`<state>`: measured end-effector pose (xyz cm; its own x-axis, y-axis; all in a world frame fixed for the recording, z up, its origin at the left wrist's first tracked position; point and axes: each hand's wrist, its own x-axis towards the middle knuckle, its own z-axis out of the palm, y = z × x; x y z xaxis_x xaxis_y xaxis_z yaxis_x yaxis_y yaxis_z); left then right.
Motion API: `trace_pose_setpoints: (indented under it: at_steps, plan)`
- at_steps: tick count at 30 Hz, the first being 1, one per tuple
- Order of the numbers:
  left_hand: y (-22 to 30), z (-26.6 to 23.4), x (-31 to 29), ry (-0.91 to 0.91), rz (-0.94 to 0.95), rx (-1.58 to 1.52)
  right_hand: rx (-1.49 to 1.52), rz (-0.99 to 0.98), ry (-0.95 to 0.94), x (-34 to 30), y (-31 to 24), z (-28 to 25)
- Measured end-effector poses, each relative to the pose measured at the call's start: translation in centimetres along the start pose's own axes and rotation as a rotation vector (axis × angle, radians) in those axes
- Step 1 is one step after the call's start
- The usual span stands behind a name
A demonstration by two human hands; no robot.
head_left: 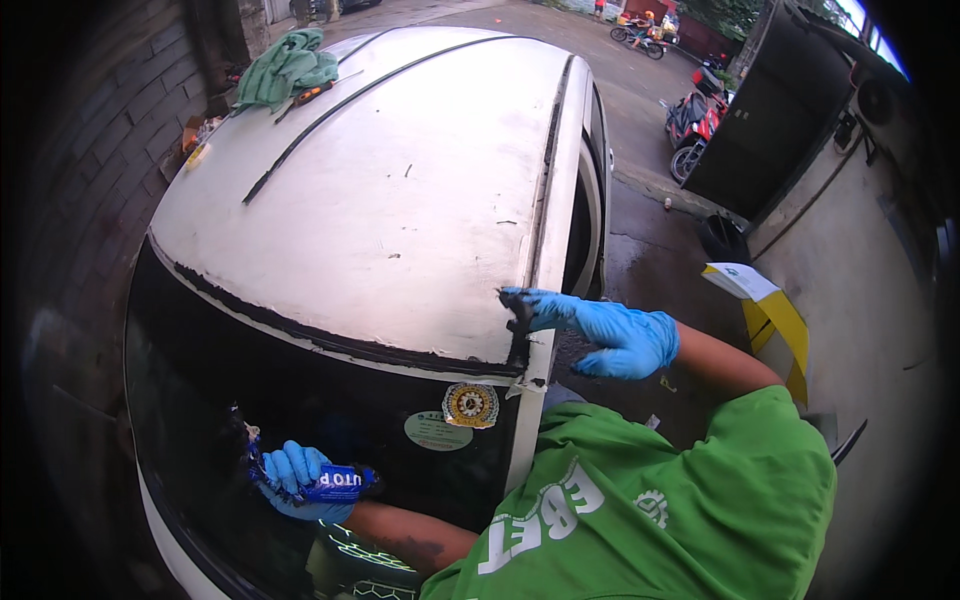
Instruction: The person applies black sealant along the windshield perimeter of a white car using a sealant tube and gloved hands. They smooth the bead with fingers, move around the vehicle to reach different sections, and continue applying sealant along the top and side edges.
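Observation:
My left hand (296, 478), in a blue glove, is wrapped round a blue sealant tube (338, 484) over the dark glass. The tube's far end is smeared black and partly hidden by the fingers. At the near right corner of the white car roof (400, 190), my right hand (618, 335) reaches in with its fingers stretched out. Its gloved fingertips are coated in black sealant (518, 306) and touch the corner. A thick black sealant bead (330, 337) runs along the roof's near edge, above the dark glass (330, 400).
A green cloth (286, 70) and an orange-handled screwdriver (312, 93) lie at the roof's far left. Round stickers (470, 405) mark the glass. A block wall (120, 130) stands left. On the right are a yellow-and-white folded board (770, 318), a dark gate (765, 110) and a red motorcycle (692, 125).

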<state>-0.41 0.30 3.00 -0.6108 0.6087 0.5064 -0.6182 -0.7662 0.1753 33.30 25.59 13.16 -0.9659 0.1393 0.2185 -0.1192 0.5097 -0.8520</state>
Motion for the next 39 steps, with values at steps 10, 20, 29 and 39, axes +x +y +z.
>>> trace_pose_setpoints:
  at_steps: [10, 20, 29, 39]
  plan:
    - [0.4, -1.3, 0.1, -0.061, 0.017, -0.011, 0.968, -0.11, 0.278, 4.3, -0.9, 1.8]
    - [0.7, 0.6, -0.2, 0.053, 0.014, -0.085, 0.975, -0.115, 0.164, 7.0, 0.0, 2.8]
    - [0.6, -1.0, -0.5, 0.011, 0.064, -0.074, 0.797, -0.048, 0.216, 7.6, 0.4, 3.5]
    - [0.8, -0.6, -0.6, 0.059, 0.089, -0.068, 0.716, -0.057, 0.202, 8.1, 0.8, 3.8]
